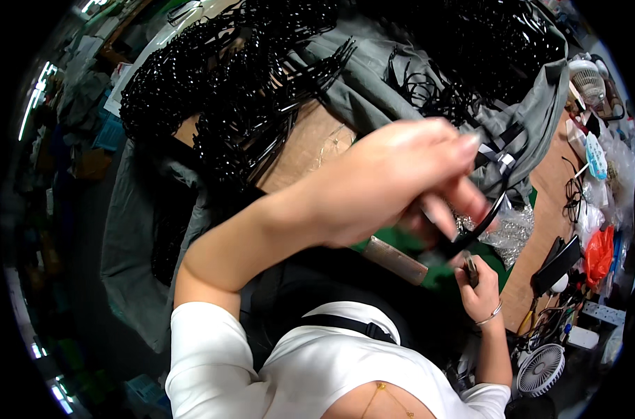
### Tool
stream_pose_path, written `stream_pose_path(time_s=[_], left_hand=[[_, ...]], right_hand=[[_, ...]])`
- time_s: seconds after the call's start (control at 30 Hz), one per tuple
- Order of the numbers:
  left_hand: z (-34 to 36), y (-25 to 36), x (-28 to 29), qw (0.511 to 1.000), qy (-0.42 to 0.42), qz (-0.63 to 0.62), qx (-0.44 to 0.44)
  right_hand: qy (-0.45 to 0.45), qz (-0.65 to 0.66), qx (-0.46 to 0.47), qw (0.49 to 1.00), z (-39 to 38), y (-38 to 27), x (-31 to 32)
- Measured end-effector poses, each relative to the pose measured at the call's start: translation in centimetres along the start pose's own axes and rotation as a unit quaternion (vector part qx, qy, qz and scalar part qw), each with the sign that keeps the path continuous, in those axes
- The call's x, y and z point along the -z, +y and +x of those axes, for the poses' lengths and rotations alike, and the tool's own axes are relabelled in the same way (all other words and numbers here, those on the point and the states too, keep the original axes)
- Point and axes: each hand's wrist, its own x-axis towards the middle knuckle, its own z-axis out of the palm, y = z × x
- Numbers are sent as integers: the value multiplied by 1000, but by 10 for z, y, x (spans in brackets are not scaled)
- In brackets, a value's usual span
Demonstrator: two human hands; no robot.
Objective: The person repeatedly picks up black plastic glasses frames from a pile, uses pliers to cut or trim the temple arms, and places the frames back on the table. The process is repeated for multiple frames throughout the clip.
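Note:
My left hand reaches across the middle, blurred by motion, its fingers curled around a thin black strip. The strip bends down toward my right hand, and its lower end is smeared. Lower right, my right hand is closed on a small dark metal hand tool, which points up toward the strip; its exact kind is hard to make out. Just beyond lies a heap of small silvery metal pieces. Between my arms, a flat worn metal bar rests on a green surface.
Big bunches of glossy black strips cover the far left of the table, with more at the far right on grey cloth. Along the right edge are a phone, a red plastic bag, glasses and a small fan.

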Motion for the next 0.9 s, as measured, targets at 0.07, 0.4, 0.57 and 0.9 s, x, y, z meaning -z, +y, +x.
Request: stream_pose_path(time_s=[0.07, 0.4, 0.57, 0.9], left_hand=[[-28, -15, -3, 997, -17, -70, -3], [-37, -148, -13, 959, 186, 195, -92], [-29, -152, -14, 946, 224, 185, -143], [-17, -149, -14, 930, 170, 268, -185]], right_hand=[[-25, -56, 15, 998, 6, -3, -5], [9, -223, 91, 970, 25, -1, -35], [-40, -302, 64, 950, 11, 3, -36], [9, -59, -16, 998, 44, 27, -26]])
